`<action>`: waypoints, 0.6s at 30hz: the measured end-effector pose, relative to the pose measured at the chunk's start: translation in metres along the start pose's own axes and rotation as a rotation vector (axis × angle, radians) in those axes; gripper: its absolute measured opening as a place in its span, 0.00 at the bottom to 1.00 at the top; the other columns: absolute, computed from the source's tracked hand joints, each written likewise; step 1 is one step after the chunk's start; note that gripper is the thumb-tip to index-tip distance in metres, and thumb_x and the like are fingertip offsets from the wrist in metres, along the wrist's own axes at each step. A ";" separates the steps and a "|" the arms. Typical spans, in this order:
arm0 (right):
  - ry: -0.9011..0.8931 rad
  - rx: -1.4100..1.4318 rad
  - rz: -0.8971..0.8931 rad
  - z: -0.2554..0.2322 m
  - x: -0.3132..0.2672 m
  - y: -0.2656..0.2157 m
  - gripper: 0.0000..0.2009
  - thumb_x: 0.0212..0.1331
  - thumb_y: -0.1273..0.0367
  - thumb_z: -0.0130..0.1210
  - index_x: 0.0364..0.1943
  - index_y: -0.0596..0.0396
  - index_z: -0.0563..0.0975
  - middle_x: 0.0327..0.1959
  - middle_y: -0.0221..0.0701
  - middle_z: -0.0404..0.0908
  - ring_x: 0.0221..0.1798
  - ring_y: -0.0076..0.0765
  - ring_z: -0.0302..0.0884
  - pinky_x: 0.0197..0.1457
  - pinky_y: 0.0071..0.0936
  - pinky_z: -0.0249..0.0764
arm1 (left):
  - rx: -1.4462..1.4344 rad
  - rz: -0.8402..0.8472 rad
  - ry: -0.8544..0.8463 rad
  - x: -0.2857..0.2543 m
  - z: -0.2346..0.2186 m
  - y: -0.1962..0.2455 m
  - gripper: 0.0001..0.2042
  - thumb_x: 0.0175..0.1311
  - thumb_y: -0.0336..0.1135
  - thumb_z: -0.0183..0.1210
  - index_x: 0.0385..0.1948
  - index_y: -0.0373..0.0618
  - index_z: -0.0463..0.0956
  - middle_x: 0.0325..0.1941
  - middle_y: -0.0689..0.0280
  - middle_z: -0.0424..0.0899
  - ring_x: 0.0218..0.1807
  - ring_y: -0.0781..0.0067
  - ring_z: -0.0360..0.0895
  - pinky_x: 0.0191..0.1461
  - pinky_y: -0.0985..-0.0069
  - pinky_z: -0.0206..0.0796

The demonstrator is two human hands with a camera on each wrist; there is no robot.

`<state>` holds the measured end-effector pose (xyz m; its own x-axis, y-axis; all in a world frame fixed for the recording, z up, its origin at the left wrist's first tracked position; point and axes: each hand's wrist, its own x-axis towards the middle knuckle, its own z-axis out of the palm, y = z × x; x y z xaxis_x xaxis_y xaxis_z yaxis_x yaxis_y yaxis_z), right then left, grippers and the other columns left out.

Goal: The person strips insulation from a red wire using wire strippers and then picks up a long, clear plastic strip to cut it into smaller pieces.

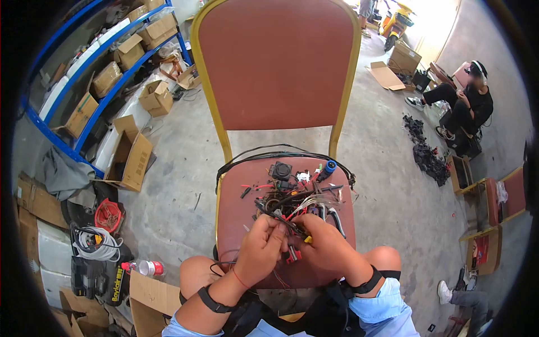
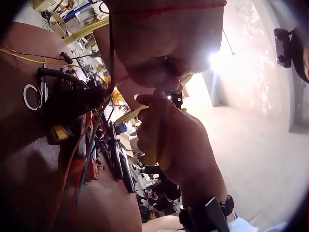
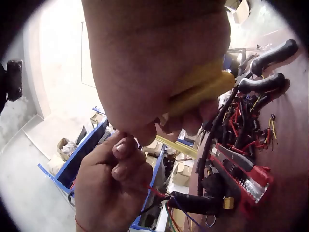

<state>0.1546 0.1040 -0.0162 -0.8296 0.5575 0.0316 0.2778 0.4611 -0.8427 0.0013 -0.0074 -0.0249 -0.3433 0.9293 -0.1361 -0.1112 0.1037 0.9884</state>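
Note:
Over the chair seat [image 1: 233, 202], my two hands meet in front of a heap of wires [image 1: 286, 199]. My left hand [image 1: 261, 247] pinches a thin dark wire between thumb and fingers, its end mostly hidden by the fingertips. My right hand [image 1: 325, 241] grips yellow-handled pliers [image 3: 203, 92], their head close to the left fingertips. Under the hands lies a black cable piece [image 3: 193, 203] with thin coloured wires coming out of it. Beside it is a red-handled tool [image 3: 246, 183]. Black-handled pliers [image 3: 273, 60] lie at the heap's right side.
A blue plug [image 1: 330, 166] and a black square part [image 1: 281, 171] lie behind the heap. Long black cable [image 1: 281, 150] loops round the seat's back. Shelves [image 1: 84, 132] and boxes stand left; a bottle [image 1: 150, 268] is on the floor. Another person [image 1: 471, 106] sits at right.

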 end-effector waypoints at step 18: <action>0.130 0.173 0.099 0.013 0.002 -0.005 0.14 0.56 0.76 0.60 0.47 0.60 0.79 0.40 0.48 0.83 0.45 0.58 0.82 0.45 0.41 0.78 | 0.246 0.171 0.072 -0.009 0.003 0.013 0.10 0.76 0.36 0.51 0.40 0.37 0.76 0.24 0.62 0.77 0.26 0.77 0.70 0.31 0.74 0.64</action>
<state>0.1451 0.0940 -0.0187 -0.7303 0.6831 0.0040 0.2580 0.2812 -0.9243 0.0060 -0.0137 -0.0105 -0.4037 0.9141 0.0379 0.1803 0.0389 0.9828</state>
